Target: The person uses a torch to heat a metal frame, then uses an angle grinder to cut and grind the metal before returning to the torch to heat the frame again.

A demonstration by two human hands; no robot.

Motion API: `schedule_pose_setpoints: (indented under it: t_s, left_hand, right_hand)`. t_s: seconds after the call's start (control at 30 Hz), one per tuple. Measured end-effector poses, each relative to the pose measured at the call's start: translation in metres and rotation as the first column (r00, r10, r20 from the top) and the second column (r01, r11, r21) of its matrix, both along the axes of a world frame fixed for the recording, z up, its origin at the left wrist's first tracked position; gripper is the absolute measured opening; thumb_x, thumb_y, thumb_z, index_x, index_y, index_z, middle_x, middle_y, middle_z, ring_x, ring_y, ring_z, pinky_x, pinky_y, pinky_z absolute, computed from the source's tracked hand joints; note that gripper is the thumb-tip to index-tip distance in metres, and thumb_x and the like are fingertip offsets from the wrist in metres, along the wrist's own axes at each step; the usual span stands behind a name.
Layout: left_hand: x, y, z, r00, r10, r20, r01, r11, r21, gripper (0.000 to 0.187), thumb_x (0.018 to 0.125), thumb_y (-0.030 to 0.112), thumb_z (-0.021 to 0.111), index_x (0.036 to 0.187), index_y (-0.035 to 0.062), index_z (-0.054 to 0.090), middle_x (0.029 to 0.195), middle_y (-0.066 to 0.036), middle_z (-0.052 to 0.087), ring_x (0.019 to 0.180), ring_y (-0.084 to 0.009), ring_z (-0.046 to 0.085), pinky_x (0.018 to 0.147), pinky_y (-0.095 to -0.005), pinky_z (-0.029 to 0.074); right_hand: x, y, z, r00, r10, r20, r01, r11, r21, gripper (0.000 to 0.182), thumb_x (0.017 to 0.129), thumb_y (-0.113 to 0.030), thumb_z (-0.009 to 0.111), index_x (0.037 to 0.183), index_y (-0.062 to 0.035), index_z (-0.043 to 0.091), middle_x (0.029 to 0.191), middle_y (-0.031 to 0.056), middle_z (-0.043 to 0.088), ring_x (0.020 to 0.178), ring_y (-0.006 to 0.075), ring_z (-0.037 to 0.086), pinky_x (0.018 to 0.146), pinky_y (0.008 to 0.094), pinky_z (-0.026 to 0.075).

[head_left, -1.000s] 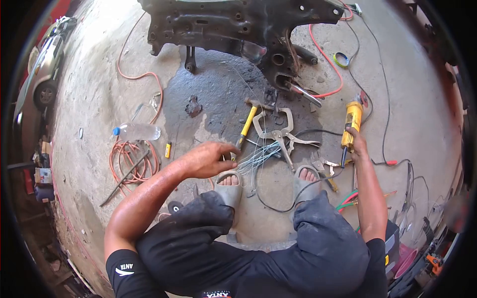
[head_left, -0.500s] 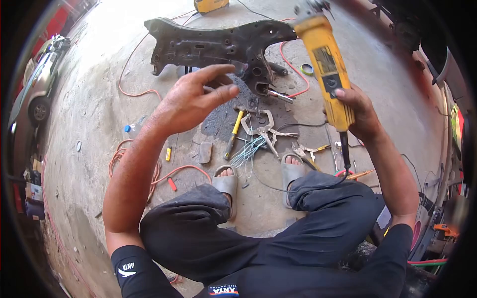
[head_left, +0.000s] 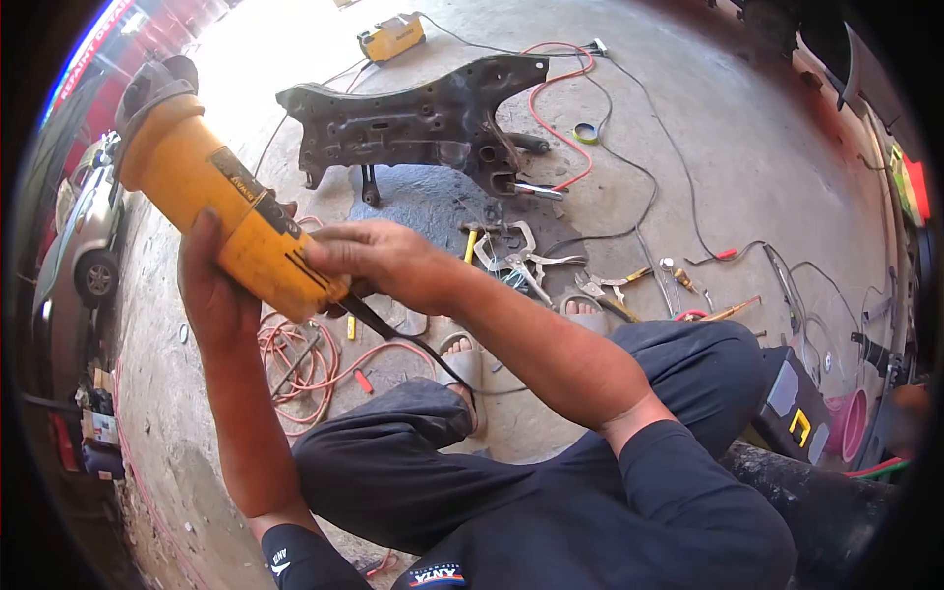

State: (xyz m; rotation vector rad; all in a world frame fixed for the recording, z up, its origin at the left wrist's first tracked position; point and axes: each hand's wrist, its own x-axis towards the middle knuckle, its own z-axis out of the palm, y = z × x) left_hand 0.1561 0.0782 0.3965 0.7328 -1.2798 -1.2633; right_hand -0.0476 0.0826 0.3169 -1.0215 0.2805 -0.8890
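A grey concrete floor spreads across the scene, with a parked car at the far left. A dark metal frame stands at the far middle, over a wet patch. At the near right sits a black case, a pink bucket just beside it. A red hose lies coiled on the left.

The yellow grinder is held up off the floor on the left, tilted, its head to the far left and its cord end to the near right. The person's left hand has its grip clamped around the body; the right hand has its grip closed on the rear end, by the cord.

Between the frame and the sandals lie a metal clamp and a hammer. A tape roll rests right of the frame; a small yellow lighter lies near the coil.
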Motion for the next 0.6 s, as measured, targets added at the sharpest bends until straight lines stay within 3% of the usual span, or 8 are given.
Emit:
schedule_pose_setpoints:
  t_s: [0.03,0.07,0.1,0.13,0.23,0.33,0.43,0.6]
  left_hand:
    - [0.002,-0.004,0.0,0.988,0.112,0.106,-0.107,0.993,-0.049,0.063,0.103,0.044,0.056,0.141,-0.0047,0.046,0.119,-0.025,0.065,0.113,-0.0411,0.068,0.102,-0.0529,0.055]
    - [0.003,-0.008,-0.001,0.952,0.226,0.206,-0.208,0.972,-0.106,0.058,0.103,0.04,0.057,0.139,-0.0043,0.048,0.117,-0.023,0.066,0.11,-0.0397,0.07,0.099,-0.0518,0.057]
    - [0.0,-0.01,-0.005,0.967,0.206,0.147,-0.19,0.975,-0.117,0.047,0.104,0.031,0.059,0.133,-0.0038,0.05,0.112,-0.02,0.066,0.101,-0.0362,0.072,0.088,-0.0473,0.061]
    - [-0.004,-0.012,-0.013,0.97,0.205,0.129,-0.192,0.976,-0.103,0.049,0.104,0.034,0.059,0.134,-0.0039,0.05,0.113,-0.02,0.068,0.097,-0.0309,0.072,0.086,-0.0426,0.06]
    - [-0.021,-0.01,-0.02,0.97,0.197,0.14,-0.203,0.979,0.029,0.048,0.103,0.038,0.061,0.13,-0.0019,0.056,0.115,-0.019,0.07,0.09,-0.0212,0.07,0.082,-0.0354,0.059]
    - [-0.02,-0.019,-0.033,0.977,0.16,0.142,-0.18,0.973,0.146,0.044,0.099,0.031,0.069,0.125,-0.0033,0.059,0.103,-0.015,0.069,0.083,-0.021,0.07,0.074,-0.0328,0.059]
    - [-0.03,-0.02,-0.042,0.976,0.147,0.16,-0.177,0.965,0.193,0.037,0.094,0.019,0.074,0.12,-0.0027,0.061,0.098,-0.01,0.067,0.079,-0.0183,0.068,0.068,-0.0311,0.058]
    - [-0.036,-0.025,-0.051,0.942,0.172,0.288,-0.236,0.95,0.205,0.046,0.089,0.014,0.077,0.126,-0.002,0.057,0.104,-0.008,0.066,0.087,-0.0184,0.067,0.071,-0.0338,0.057]
  right_hand:
    - [-0.003,0.008,-0.004,0.987,-0.129,-0.1,0.109,0.977,-0.184,0.07,0.099,-0.034,0.073,0.152,0.0024,0.046,0.128,0.0135,0.067,0.109,0.0182,0.067,0.094,0.0337,0.056]
    - [0.016,0.013,-0.025,0.945,-0.326,-0.015,0.293,0.869,-0.398,0.079,0.095,-0.029,0.077,0.157,0.0022,0.038,0.133,0.018,0.064,0.111,0.0243,0.066,0.091,0.0358,0.055]
    - [0.02,0.025,-0.023,0.816,-0.572,-0.085,0.41,0.677,-0.611,0.083,0.094,-0.025,0.078,0.158,0.0023,0.034,0.132,0.0208,0.062,0.11,0.0301,0.066,0.092,0.0387,0.055]
    - [0.025,0.034,-0.021,0.619,-0.782,-0.081,0.436,0.427,-0.792,0.086,0.092,-0.021,0.078,0.16,0.0025,0.03,0.131,0.0237,0.061,0.11,0.0358,0.066,0.092,0.0416,0.054]
    - [0.044,0.051,-0.015,0.519,-0.834,-0.189,0.513,0.481,-0.711,0.086,0.089,-0.015,0.075,0.158,0.0058,0.029,0.133,0.0332,0.055,0.114,0.0491,0.061,0.1,0.0482,0.051]
    - [0.046,0.064,-0.021,0.473,-0.862,-0.18,0.512,0.436,-0.74,0.085,0.09,-0.015,0.075,0.16,0.0002,0.031,0.122,0.0281,0.061,0.105,0.0458,0.064,0.092,0.0503,0.052]
    - [0.039,0.058,-0.037,0.291,-0.953,-0.083,0.358,0.189,-0.914,0.084,0.09,-0.017,0.074,0.16,-0.0008,0.032,0.123,0.028,0.061,0.104,0.0451,0.064,0.093,0.0519,0.051]
    - [0.038,0.057,-0.056,0.308,-0.943,-0.13,0.383,0.248,-0.89,0.082,0.092,-0.022,0.073,0.16,-0.0022,0.034,0.13,0.028,0.059,0.109,0.0452,0.063,0.099,0.0539,0.048]
